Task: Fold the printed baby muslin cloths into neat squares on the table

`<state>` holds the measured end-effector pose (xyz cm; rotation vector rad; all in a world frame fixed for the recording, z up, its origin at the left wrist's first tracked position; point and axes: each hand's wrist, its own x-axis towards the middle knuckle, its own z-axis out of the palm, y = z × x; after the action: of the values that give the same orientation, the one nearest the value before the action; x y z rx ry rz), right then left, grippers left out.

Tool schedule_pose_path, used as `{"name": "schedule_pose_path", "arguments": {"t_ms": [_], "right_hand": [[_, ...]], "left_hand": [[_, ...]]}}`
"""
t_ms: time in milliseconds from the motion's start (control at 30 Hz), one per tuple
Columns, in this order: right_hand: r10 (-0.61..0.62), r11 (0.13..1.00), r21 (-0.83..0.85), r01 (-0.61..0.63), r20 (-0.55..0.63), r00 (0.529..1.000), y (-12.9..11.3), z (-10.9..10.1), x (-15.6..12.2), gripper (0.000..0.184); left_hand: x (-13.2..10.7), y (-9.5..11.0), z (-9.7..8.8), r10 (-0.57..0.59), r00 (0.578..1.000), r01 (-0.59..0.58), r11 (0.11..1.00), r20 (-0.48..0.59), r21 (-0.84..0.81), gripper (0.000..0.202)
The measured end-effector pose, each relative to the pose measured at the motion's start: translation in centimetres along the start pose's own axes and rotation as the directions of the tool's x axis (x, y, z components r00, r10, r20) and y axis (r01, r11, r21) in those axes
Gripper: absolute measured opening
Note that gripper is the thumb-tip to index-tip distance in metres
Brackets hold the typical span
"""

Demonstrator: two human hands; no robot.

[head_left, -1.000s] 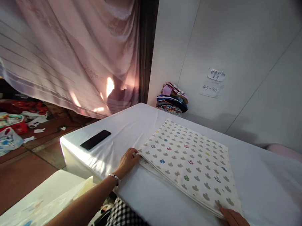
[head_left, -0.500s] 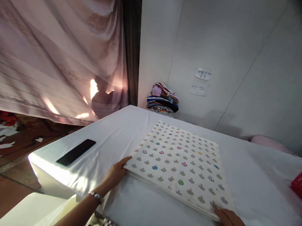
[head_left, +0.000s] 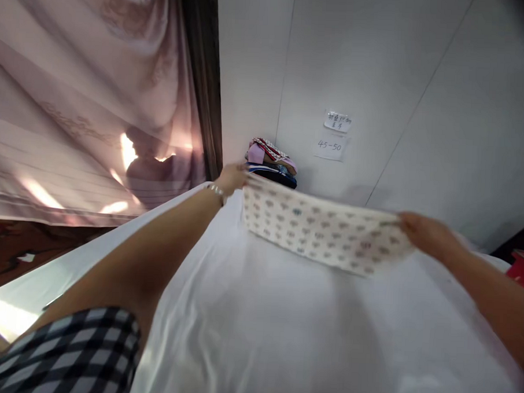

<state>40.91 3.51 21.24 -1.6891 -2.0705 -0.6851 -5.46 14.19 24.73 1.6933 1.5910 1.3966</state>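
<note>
A white cloth [head_left: 317, 225] printed with small grey and coloured mushroom-like shapes hangs stretched between my two hands over the far part of the table. My left hand [head_left: 233, 179], with a bracelet at its wrist, is closed on the cloth's upper left corner. On the upper right corner my right hand [head_left: 417, 226] is closed too, a little blurred by motion. The cloth's lower edge is at or just above the white-covered table [head_left: 273, 330]; whether it touches, I cannot tell.
Behind my left hand stands a pile of folded clothes [head_left: 272, 162] against the grey wall [head_left: 380, 80]. Two paper notes [head_left: 331, 146] are stuck there. A pink curtain [head_left: 75, 95] hangs on the left, and a red object [head_left: 523, 269] shows at the right edge.
The cloth lay flat with my hands at its near corners. Now both hands have lifted it and carried it away from me, toward the wall. My left arm covers where the phone lay.
</note>
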Motion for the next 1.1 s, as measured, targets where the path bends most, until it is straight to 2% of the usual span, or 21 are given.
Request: {"name": "schedule_pose_path", "arguments": {"t_ms": [67, 133, 200, 267, 300, 367, 467, 567, 600, 667, 700, 767, 833, 967, 1033, 1100], "right_hand": [[0.099, 0.990, -0.106, -0.098, 0.003, 0.995, 1.7, -3.5, 4.2, 0.081], [0.202, 0.956, -0.197, -0.218, -0.095, 0.975, 2.6, -6.6, 6.0, 0.087], [0.203, 0.944, -0.228, -0.238, -0.168, 0.965, 2.8, -8.5, 5.6, 0.084], [0.158, 0.950, -0.229, -0.211, -0.229, 0.961, 2.5, -8.8, 3.4, 0.076], [0.128, 0.957, -0.224, -0.183, -0.238, 0.963, 2.2, -8.4, 1.7, 0.069], [0.022, 0.974, -0.214, -0.071, -0.221, 0.975, 1.3, -6.7, -2.4, 0.058], [-0.177, 0.980, -0.114, 0.165, -0.112, 0.978, -0.8, -2.3, -10.4, 0.044], [-0.295, 0.954, 0.039, 0.296, -0.021, 0.955, -4.0, 2.8, -19.2, 0.032], [-0.324, 0.943, 0.099, 0.318, 0.054, 0.944, -5.0, 4.2, -21.8, 0.031], [-0.378, 0.916, 0.189, 0.353, 0.116, 0.918, -6.8, 6.1, -26.0, 0.034], [-0.348, 0.927, 0.188, 0.323, 0.118, 0.930, -7.3, 6.6, -27.5, 0.035], [-0.280, 0.952, 0.161, 0.259, 0.120, 0.952, -7.9, 6.6, -29.3, 0.033], [-0.226, 0.969, 0.135, 0.207, 0.146, 0.963, -7.9, 6.1, -30.1, 0.031], [-0.265, 0.956, 0.178, 0.235, 0.169, 0.949, -7.9, 5.8, -31.5, 0.029], [-0.291, 0.941, 0.217, 0.258, 0.135, 0.947, -8.1, 6.4, -32.6, 0.030], [-0.276, 0.941, 0.236, 0.243, 0.114, 0.954, -8.3, 7.1, -33.6, 0.032]], "left_hand": [[3.7, 4.5, -0.3, 0.081, 0.993, -0.078, 0.996, -0.086, 0.038, 0.043], [5.4, 7.7, -1.5, 0.294, 0.935, -0.259, 0.948, -0.197, 0.188, 0.040], [5.3, 9.2, -2.8, 0.445, 0.882, -0.391, 0.875, -0.154, 0.287, 0.041], [3.4, 9.1, -4.0, 0.499, 0.865, -0.459, 0.832, -0.057, 0.313, 0.047], [2.0, 8.4, -4.5, 0.499, 0.866, -0.469, 0.828, -0.022, 0.308, 0.047], [-1.7, 5.7, -5.1, 0.463, 0.886, -0.447, 0.841, 0.023, 0.306, 0.039], [-8.7, -1.3, -5.3, 0.410, 0.895, -0.444, 0.856, 0.174, 0.266, 0.030], [-16.4, -9.8, -4.7, 0.195, 0.902, -0.302, 0.922, 0.386, 0.241, 0.030], [-18.8, -12.4, -4.5, 0.099, 0.895, -0.231, 0.937, 0.434, 0.262, 0.029], [-22.7, -16.2, -4.2, -0.063, 0.880, -0.104, 0.942, 0.470, 0.319, 0.030], [-24.2, -17.3, -4.2, -0.103, 0.877, -0.068, 0.940, 0.469, 0.335, 0.032], [-26.1, -18.2, -4.7, -0.123, 0.892, -0.026, 0.947, 0.435, 0.322, 0.033], [-26.8, -17.9, -5.5, -0.092, 0.913, -0.025, 0.959, 0.398, 0.281, 0.031], [-27.4, -17.6, -6.5, -0.064, 0.913, -0.047, 0.965, 0.403, 0.258, 0.029], [-27.9, -18.1, -6.5, -0.036, 0.906, -0.083, 0.962, 0.422, 0.259, 0.028], [-28.3, -18.8, -6.5, 0.027, 0.917, -0.138, 0.958, 0.397, 0.253, 0.026]]}}
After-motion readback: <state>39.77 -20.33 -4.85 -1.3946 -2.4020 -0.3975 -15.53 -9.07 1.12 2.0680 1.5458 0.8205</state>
